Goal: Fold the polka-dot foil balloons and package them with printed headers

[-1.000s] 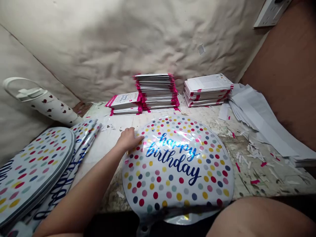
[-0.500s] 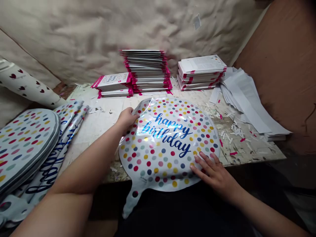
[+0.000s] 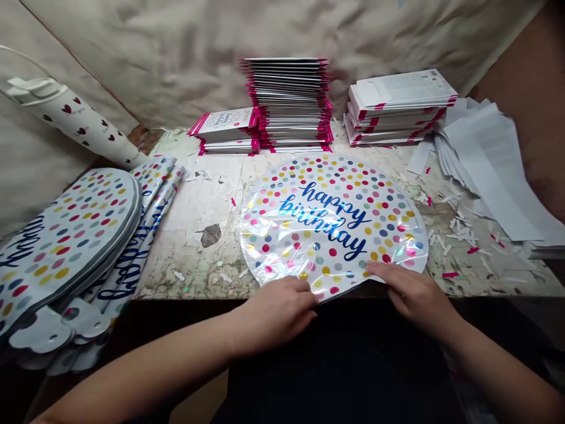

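Note:
A flat foil balloon point(image 3: 335, 218), white with coloured dots and blue "happy birthday" lettering, lies on the worktable in front of me. My left hand point(image 3: 282, 309) grips its near edge, left of the middle, with the fingers curled over the foil. At the near right edge, my right hand point(image 3: 412, 294) pinches the same rim, fingers on top and the thumb low. Between the two hands the near rim bends upward a little. The balloon's tail is out of sight, near or under my left hand.
More flat dotted balloons point(image 3: 88, 224) are piled at the left, beside a white tumbler point(image 3: 79, 118) with hearts. Pink-edged card packs stand in a tall stack point(image 3: 289, 106), a low stack point(image 3: 227, 129) and a right stack point(image 3: 397, 109). White paper strips point(image 3: 494, 165) and scraps lie right.
My left hand has moved from the balloon's far left edge to its near edge. The right hand has gone from lying flat to gripping the rim. The tail has dropped from view.

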{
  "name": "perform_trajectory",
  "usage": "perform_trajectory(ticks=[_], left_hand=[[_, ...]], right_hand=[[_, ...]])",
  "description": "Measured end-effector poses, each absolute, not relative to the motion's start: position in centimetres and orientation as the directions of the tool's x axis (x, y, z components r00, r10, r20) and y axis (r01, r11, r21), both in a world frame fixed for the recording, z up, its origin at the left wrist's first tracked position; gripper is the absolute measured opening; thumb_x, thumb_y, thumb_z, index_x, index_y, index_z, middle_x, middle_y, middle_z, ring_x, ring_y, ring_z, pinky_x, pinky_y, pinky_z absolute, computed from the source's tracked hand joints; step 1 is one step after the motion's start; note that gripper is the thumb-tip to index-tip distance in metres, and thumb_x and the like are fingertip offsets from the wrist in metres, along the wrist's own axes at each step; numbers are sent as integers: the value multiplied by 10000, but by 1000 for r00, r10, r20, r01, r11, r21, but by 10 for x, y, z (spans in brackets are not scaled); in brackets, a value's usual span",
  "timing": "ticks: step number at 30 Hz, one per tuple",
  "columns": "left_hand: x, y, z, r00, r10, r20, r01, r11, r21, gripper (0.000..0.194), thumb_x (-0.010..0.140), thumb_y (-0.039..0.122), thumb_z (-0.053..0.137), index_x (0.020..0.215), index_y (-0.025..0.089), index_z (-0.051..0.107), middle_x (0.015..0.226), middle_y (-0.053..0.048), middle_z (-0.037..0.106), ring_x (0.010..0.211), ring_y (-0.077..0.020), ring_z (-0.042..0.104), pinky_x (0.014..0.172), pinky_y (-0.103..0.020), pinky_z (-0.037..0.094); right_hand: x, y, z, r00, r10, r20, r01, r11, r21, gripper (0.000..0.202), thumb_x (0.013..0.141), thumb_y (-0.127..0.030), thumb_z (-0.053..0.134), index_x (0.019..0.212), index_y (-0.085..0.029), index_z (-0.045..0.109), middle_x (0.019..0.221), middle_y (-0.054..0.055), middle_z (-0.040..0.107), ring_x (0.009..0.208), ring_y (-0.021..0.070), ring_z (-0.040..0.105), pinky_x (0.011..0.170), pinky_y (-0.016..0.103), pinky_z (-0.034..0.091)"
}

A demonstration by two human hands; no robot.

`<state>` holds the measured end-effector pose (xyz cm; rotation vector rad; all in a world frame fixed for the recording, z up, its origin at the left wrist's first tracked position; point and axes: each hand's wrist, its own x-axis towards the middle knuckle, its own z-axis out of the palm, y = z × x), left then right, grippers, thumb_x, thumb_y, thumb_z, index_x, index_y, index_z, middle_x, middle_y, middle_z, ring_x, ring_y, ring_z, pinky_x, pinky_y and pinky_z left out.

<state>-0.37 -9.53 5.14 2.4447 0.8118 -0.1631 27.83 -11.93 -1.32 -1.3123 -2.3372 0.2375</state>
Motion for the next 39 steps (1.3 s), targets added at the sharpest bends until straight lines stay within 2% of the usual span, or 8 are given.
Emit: perform_trajectory(ticks=[6, 12, 19, 24, 29, 33, 36, 39], left_hand=[[-17, -62, 30, 688, 606, -399, 683, -354, 639, 120, 762, 263, 576, 702, 161, 584, 707, 6, 567, 688, -132, 528, 603, -214, 386], [-22, -18, 27, 630, 490, -603, 683, 21, 730, 313, 723, 481, 586, 734, 169, 594, 571, 50, 483, 525, -86, 411, 487, -195, 306], [-17, -21, 35, 617, 644, -453, 651, -93, 753, 331, 684, 473, 620, 646, 177, 477, 557, 57, 450, 522, -89, 412, 469, -190, 299], [-52, -39, 50, 529, 750, -396, 833, -369, 413, 125, 789, 268, 449, 836, 201, 544, 729, -3, 579, 664, -165, 545, 579, -243, 391], [-105, -45, 60, 461, 869, -179, 886, -442, 137, 490, 763, 366, 560, 1206, 177, 469, 1139, -125, 553, 1072, -301, 513, 890, -409, 417], [-108, -29, 49, 562, 825, -61, 762, -488, 425, 801, 734, 540, 596, 1384, 199, 274, 1403, -99, 384, 1257, -274, 395, 1020, -383, 360], [-96, -24, 26, 757, 637, -146, 615, -620, 487, 523, 828, 430, 513, 1301, 211, 459, 1377, -65, 444, 1275, -258, 391, 1055, -370, 326], [-90, -29, 4, 781, 609, -139, 597, -662, 454, 377, 901, 324, 381, 1236, 277, 547, 1370, -11, 445, 1313, -236, 331, 1098, -416, 242]], right_hand=[[281, -120, -4, -476, 878, 58, 782, 452, -429, 415, 797, -93, 402, 1139, -210, 605, 1168, 30, 633, 1082, 183, 588, 956, 331, 463], [238, -90, 48, -503, 776, -380, 818, 286, -499, 587, 715, -583, 584, 1191, -239, 563, 1069, 66, 665, 909, 249, 632, 733, 307, 483], [175, -58, 40, -524, 814, -252, 724, 269, -635, 218, 825, -259, 470, 729, -182, 651, 692, 18, 638, 660, 143, 561, 592, 234, 362], [184, -59, 18, -376, 895, -239, 545, 5, -839, 207, 815, -302, 493, 747, -172, 640, 681, -4, 610, 662, 134, 550, 626, 235, 399], [192, -67, 22, -217, 968, -126, 423, -23, -906, 230, 833, -350, 489, 754, -175, 616, 660, -7, 587, 628, 129, 542, 592, 230, 426], [190, -87, 25, -325, 945, 37, 495, 203, -845, 183, 824, -238, 482, 875, -189, 650, 807, 16, 675, 740, 145, 617, 688, 243, 488], [201, -107, 10, -491, 863, 120, 638, 449, -626, 458, 709, -64, 455, 1132, -173, 592, 1154, 70, 630, 1070, 221, 572, 917, 358, 461], [236, -116, -12, -398, 915, 65, 859, 397, -324, 686, 617, 41, 381, 1283, -93, 478, 1324, 132, 496, 1238, 253, 442, 1016, 424, 390]])
